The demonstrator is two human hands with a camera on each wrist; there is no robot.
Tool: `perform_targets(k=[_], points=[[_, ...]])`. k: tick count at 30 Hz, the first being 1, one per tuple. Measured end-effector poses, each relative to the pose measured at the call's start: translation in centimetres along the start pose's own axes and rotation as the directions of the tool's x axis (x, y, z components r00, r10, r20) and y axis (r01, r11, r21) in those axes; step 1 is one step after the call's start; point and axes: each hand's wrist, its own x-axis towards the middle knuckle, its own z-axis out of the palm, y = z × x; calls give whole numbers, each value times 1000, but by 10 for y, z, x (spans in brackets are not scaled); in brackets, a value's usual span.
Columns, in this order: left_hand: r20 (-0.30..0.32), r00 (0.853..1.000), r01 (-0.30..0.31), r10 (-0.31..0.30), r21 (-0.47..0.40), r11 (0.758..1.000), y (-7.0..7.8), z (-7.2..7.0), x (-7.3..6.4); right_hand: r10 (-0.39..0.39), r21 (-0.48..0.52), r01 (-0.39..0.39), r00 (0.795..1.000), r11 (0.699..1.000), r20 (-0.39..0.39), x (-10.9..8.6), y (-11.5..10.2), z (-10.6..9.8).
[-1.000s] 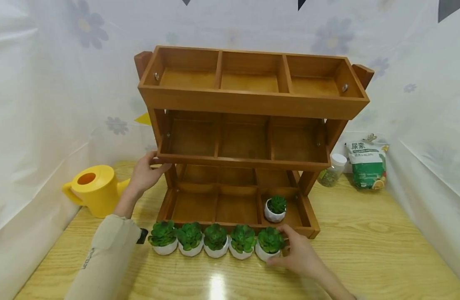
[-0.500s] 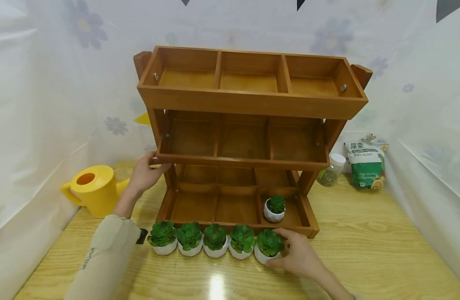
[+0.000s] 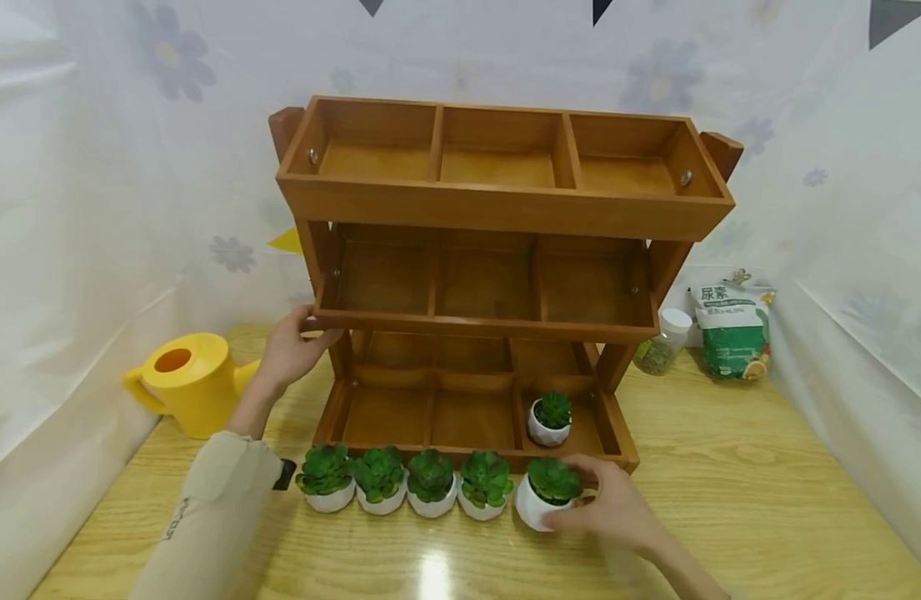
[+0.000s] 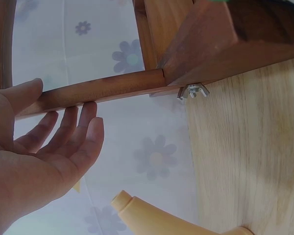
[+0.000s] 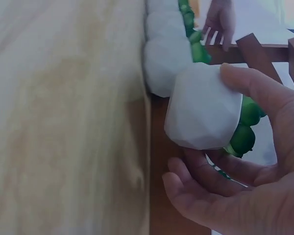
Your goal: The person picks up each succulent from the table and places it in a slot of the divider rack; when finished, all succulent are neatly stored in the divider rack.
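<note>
My right hand [image 3: 613, 507] pinches a potted succulent [image 3: 535, 505] with a white faceted pot, at the right end of a row in front of the wooden shelf. In the right wrist view, thumb and fingers span this pot [image 5: 202, 110], whose base faces the camera. My left hand [image 3: 291, 352] holds the left side post of the three-tier wooden plant shelf [image 3: 505, 208]; in the left wrist view the thumb lies above the wooden bar [image 4: 108, 87] and the fingers curl below it. Several other potted succulents [image 3: 430, 483] line the shelf's front edge.
A smaller potted succulent [image 3: 550, 425] sits in the bottom tier's right compartment. On the left stands a yellow watering can [image 3: 197, 387]. A lidded jar [image 3: 663, 346] and a green-and-white bag [image 3: 733, 329] stand at the back right of the wooden table [image 3: 760, 483].
The right-end succulent has tilted and shifted slightly right, away from its neighbour, with my right hand. My left hand keeps its hold on the shelf.
</note>
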Motion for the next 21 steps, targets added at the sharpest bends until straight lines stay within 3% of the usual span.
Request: perform_targets(k=[4,13,21], points=[[1,1000,2,-2,-3,1000,0,0,0,-33,126,30,999,992,24,0,-7,-11],[3,1000,-4,4,-6,1000,3,0,-1,-9,284,33,996,958,-85,10,-35,-28],[4,1000,1,-1,-7,1000,1,0,-2,-2,364,5,1000,931,-10,37,-58,-25]])
